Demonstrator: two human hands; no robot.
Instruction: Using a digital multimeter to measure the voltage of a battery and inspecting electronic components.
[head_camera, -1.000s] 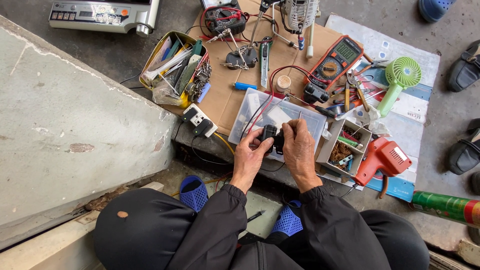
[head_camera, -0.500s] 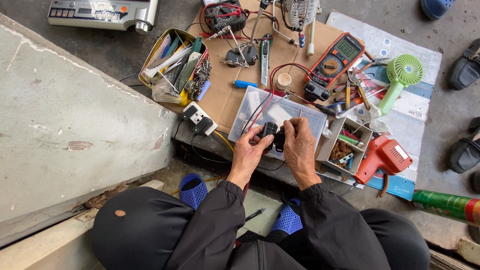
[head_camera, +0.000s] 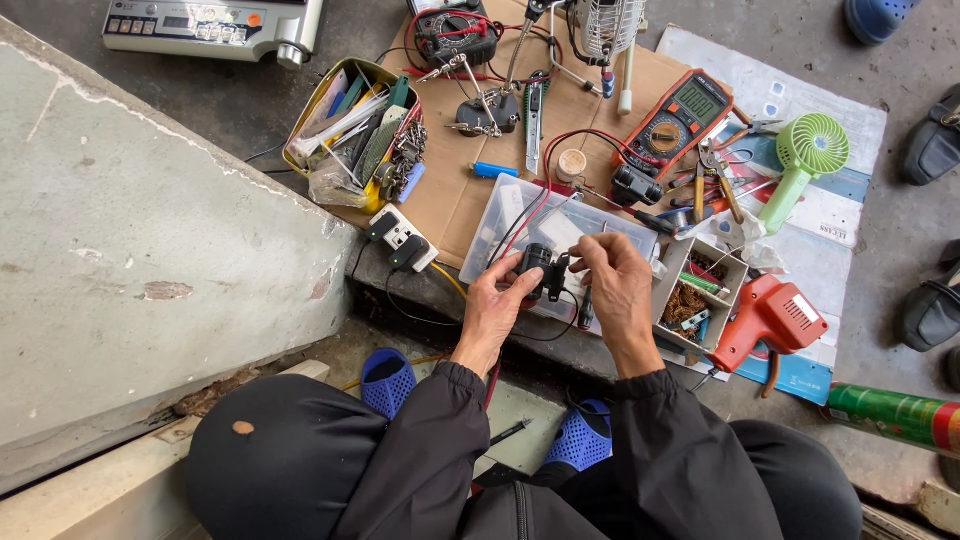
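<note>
My left hand (head_camera: 497, 305) grips a small black electrical part (head_camera: 541, 270) from the left side, thumb on top. My right hand (head_camera: 618, 282) pinches the same part from the right with fingertips at its top edge. Red and black wires (head_camera: 528, 212) run from the part up over a clear plastic box (head_camera: 500, 215) toward an orange multimeter (head_camera: 679, 117). Both hands hover above the box at the front edge of a brown cardboard sheet (head_camera: 450, 190). Black sleeves cover both forearms.
A yellow tray of tools (head_camera: 362, 130) lies left, a white power strip (head_camera: 398, 234) beside it. An orange heat gun (head_camera: 768, 317), small parts box (head_camera: 698, 290) and green hand fan (head_camera: 805, 158) sit right. A digital scale (head_camera: 215, 22) is far left. Concrete slab (head_camera: 130, 260) on left.
The hands stay on the black part over the clear box. My right fingers have shifted slightly up to its top edge; the view has moved very little.
</note>
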